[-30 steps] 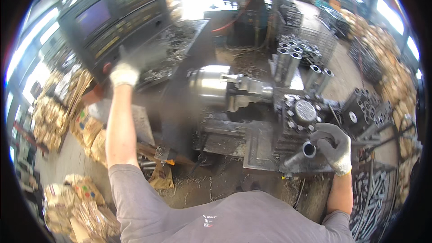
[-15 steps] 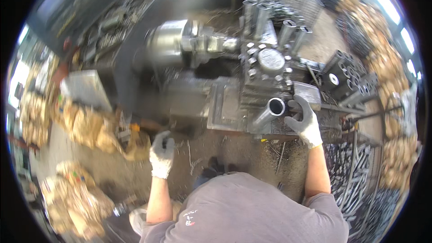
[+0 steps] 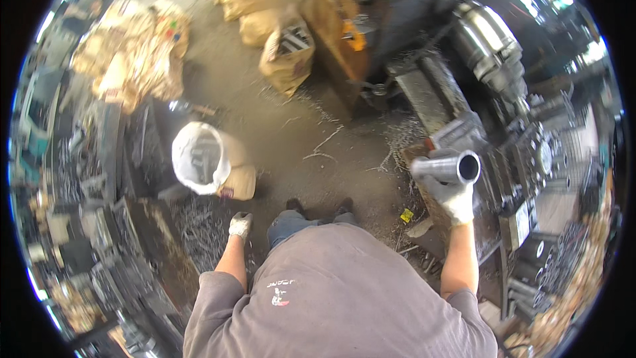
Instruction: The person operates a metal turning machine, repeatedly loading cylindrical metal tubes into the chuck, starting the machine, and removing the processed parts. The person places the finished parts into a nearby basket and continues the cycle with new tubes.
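In my right hand (image 3: 456,200), which wears a white glove with grey palm, is a short, shiny metal tube (image 3: 434,167). My fingers wrap it from below; its open end faces right. It is held beside the machine bed, at the right. My left hand (image 3: 240,224), gloved too, hangs low beside my body. Its fingers point away and are mostly hidden, and nothing shows in it. Ahead of that hand stands a paper sack (image 3: 242,181) with an open white liner (image 3: 182,159) and grey metal pieces inside.
A lathe chuck (image 3: 487,33) and a bolted tool post (image 3: 530,159) stand at the right. Several dark tubes (image 3: 530,258) are stacked near the right edge. Brown sacks (image 3: 142,46) lie at the far left; a smaller open sack (image 3: 288,56) holds metal parts. Shavings litter the floor (image 3: 285,146).
My view has turned left, away from the machine. My right hand, open beside the standing tube before, now grips it and holds it tilted over. My left hand has dropped beside my body.
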Motion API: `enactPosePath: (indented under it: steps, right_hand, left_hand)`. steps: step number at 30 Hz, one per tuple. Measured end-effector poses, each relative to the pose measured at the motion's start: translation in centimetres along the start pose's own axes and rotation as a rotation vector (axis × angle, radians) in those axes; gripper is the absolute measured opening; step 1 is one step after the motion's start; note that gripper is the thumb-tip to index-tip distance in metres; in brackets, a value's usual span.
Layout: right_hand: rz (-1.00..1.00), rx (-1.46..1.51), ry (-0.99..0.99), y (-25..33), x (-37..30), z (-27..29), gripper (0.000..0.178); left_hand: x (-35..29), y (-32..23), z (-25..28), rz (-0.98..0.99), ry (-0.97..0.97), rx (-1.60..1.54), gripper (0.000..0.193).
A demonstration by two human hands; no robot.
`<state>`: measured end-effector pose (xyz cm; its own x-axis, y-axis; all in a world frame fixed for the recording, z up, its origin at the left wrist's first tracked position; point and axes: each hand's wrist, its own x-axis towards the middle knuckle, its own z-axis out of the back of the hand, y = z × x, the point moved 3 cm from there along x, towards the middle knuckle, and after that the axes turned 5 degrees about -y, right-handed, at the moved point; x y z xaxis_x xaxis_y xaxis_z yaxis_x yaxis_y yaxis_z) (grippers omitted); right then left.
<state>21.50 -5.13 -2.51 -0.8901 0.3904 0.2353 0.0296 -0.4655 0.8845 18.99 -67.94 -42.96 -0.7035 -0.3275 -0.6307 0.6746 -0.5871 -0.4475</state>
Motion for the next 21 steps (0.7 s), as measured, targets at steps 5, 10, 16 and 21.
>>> enactPosePath:
  steps: [5, 10, 16, 21]
  right_hand:
    - [-0.099, 0.166, 0.293, 4.1, 1.4, -16.5, 0.038]
    - [0.060, 0.080, 0.497, 8.6, 2.1, -25.4, 0.035]
    - [0.346, -0.279, 0.849, 11.8, 3.9, -41.6, 0.058]
    - [0.542, -0.196, 1.079, 22.4, -0.7, -49.8, 0.054]
  left_hand:
    - [-5.2, 8.2, 4.0, 0.051, -0.036, -0.052, 0.050]
    - [-5.3, 14.8, 6.4, 0.162, -0.166, -0.087, 0.056]
    - [-8.7, 28.3, 3.1, 0.382, -0.322, -0.407, 0.042]
    - [-12.1, 23.9, 7.3, 0.391, -0.507, -0.537, 0.039]
